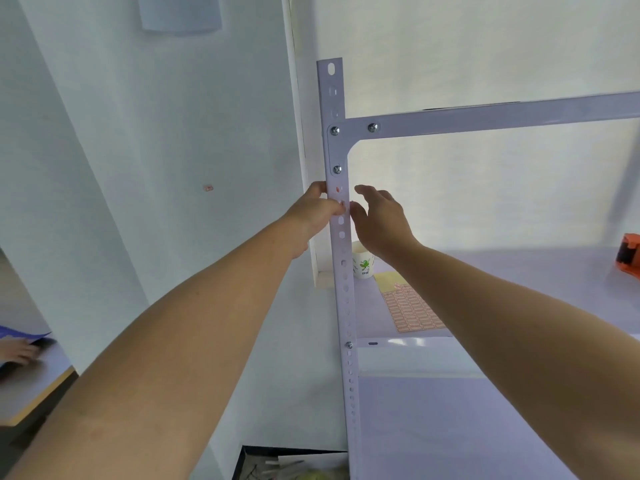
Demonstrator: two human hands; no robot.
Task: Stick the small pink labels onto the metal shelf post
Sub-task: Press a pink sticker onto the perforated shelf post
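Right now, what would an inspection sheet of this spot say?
Surface: shelf, pale, carries the loose items.
Job's things: post upright; one pink label stuck on it; label sheet flat on shelf.
Clutter: cup, tape dispenser, stray label on wall.
Hands: left hand grips post; right hand open beside it.
Cables: nothing seen.
Surroundings: another person's hand on a table, lower left.

Upright white perforated post [343, 244] carries a small pink label [338, 189]

Pale wall [156, 133]; desk [27, 386] lower left.
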